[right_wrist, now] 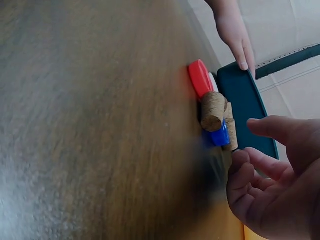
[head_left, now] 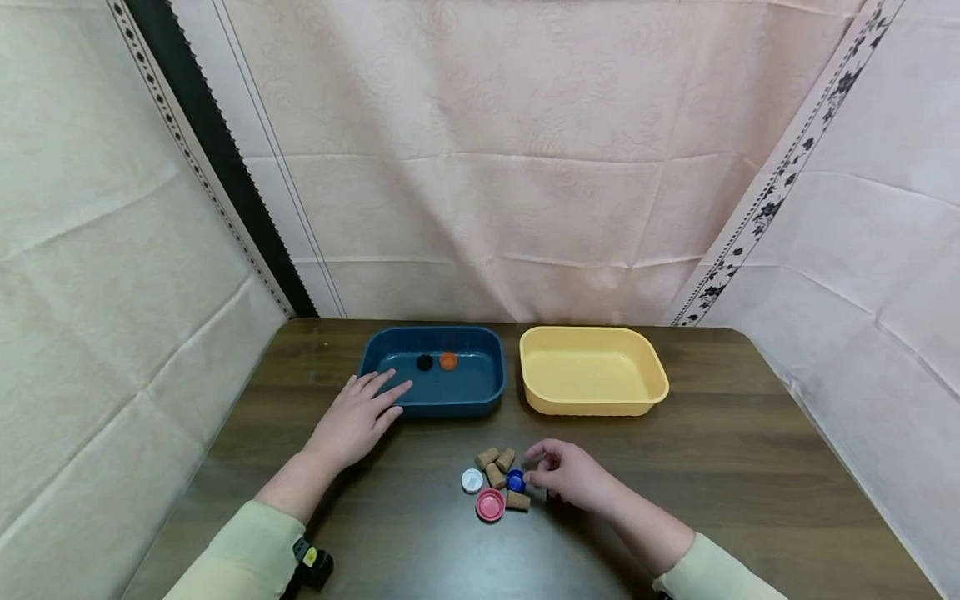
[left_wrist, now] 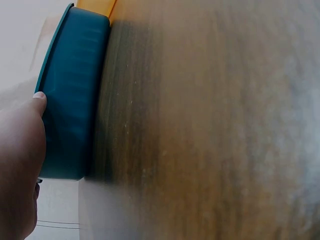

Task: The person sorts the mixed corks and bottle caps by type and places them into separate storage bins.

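Note:
My left hand [head_left: 356,423] lies over the near left corner of a dark blue tray [head_left: 450,410], fingers spread straight and thumb tip at the rim. Inside that tray are a black cap [head_left: 424,362] and an orange cap [head_left: 447,361]. Close to the right side of a small pile, my right hand [head_left: 568,477] hovers with thumb and index finger apart; nothing shows between them. Its fingertips are right by a blue bottle cap [head_left: 515,481]. Also in the pile are a white cap [head_left: 472,480], a pinkish-red cap [head_left: 490,506] and several corks [head_left: 517,501].
A yellow tray [head_left: 588,408] stands to the right of the blue one, a narrow gap between them. Both sit near the far edge of the brown wooden table [head_left: 405,517]. Cloth [head_left: 525,208] hangs behind the table and at both sides.

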A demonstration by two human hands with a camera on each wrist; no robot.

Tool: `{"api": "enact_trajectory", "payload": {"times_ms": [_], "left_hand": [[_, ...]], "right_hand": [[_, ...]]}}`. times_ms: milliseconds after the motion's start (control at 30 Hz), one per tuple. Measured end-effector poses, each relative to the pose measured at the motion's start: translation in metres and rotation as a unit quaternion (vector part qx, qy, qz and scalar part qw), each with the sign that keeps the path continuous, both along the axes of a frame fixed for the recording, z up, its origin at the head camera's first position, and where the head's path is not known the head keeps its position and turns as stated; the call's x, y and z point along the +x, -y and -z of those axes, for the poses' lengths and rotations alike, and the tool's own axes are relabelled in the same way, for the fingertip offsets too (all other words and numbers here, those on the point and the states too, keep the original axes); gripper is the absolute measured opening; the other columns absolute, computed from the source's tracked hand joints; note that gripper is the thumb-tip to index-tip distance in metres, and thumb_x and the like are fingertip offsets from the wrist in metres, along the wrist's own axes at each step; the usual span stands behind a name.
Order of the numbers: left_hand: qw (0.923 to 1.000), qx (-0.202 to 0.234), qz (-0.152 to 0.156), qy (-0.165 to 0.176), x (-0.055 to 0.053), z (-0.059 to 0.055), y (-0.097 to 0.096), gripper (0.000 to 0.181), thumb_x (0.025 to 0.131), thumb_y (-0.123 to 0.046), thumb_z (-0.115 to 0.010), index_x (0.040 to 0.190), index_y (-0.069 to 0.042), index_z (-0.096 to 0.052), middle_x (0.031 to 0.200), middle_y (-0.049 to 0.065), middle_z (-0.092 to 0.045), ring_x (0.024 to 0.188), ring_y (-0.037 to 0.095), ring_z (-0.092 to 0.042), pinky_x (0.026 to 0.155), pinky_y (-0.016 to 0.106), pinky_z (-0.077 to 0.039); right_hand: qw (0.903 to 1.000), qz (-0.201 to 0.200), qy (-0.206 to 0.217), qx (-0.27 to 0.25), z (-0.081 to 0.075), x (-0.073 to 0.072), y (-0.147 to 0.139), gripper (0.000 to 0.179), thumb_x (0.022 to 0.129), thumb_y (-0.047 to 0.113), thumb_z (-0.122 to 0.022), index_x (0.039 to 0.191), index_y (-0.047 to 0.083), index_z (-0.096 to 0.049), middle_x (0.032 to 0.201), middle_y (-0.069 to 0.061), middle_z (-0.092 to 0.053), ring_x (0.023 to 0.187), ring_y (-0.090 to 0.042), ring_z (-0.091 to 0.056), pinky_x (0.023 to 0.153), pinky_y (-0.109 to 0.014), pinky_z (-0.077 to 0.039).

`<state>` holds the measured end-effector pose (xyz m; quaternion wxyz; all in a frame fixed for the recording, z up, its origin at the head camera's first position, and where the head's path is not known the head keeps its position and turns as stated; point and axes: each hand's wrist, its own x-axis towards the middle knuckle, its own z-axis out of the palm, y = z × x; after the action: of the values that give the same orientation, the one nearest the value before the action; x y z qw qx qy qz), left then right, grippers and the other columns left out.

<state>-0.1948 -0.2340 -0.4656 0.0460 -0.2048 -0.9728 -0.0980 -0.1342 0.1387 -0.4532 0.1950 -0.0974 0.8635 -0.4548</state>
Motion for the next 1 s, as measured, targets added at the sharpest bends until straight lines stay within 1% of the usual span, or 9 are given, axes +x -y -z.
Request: {"api": "enact_trajectory", "payload": {"times_ms": [133,267,533,733,1000], "left_hand": [[1.0000,-0.002,-0.001,0.001,0.0008,-0.0007,0.0004,0.050,0.104,-0.043,-0.048,0.153,-0.032,-0.039,0.160,0.007,-0.031,0.147,0.035,-0.025,0.118,0.059,-0.013],[1.0000,0.000,-0.002,0.002,0.0014,-0.0010,0.0005,0.050,0.104,-0.043,-0.047,0.153,-0.032,-0.040,0.160,0.006,-0.031,0.147,0.035,-0.025,0.118,0.059,-0.013],[1.0000,0.003,-0.003,0.003,0.0004,0.0001,-0.0004,0.051,0.104,-0.043,-0.048,0.153,-0.033,-0.039,0.160,0.007,-0.031,0.147,0.035,-0.024,0.118,0.059,-0.013],[1.0000,0.004,-0.004,0.003,-0.0002,-0.0007,-0.0006,0.051,0.104,-0.044,-0.048,0.153,-0.033,-0.039,0.160,0.006,-0.031,0.147,0.035,-0.025,0.118,0.059,-0.013],[1.0000,0.007,-0.004,0.005,0.0008,-0.0006,-0.0003,0.051,0.104,-0.044,-0.049,0.152,-0.033,-0.040,0.160,0.007,-0.032,0.147,0.036,-0.025,0.118,0.059,-0.013]], "right_hand": [[0.9994,-0.025,-0.013,0.021,0.0028,0.0006,0.0017,0.028,0.089,0.020,-0.075,0.113,0.009,-0.066,0.076,-0.003,-0.059,0.061,-0.018,-0.055,0.055,-0.033,-0.047],[0.9981,-0.037,-0.026,0.042,0.0032,0.0007,0.0026,0.027,0.088,0.019,-0.076,0.113,0.010,-0.067,0.077,-0.002,-0.059,0.064,-0.017,-0.054,0.056,-0.031,-0.046],[0.9949,-0.066,-0.033,0.068,0.0044,-0.0012,0.0045,0.025,0.088,0.017,-0.075,0.112,0.016,-0.069,0.077,0.000,-0.058,0.066,-0.017,-0.054,0.056,-0.030,-0.045],[0.9931,-0.073,-0.036,0.085,0.0032,-0.0024,0.0060,0.027,0.088,0.019,-0.075,0.114,0.018,-0.070,0.079,0.000,-0.057,0.069,-0.017,-0.053,0.056,-0.031,-0.045],[0.9877,-0.089,-0.064,0.111,0.0061,-0.0035,0.0077,0.026,0.088,0.020,-0.075,0.114,0.019,-0.070,0.077,0.003,-0.057,0.067,-0.015,-0.053,0.057,-0.030,-0.045]]}}
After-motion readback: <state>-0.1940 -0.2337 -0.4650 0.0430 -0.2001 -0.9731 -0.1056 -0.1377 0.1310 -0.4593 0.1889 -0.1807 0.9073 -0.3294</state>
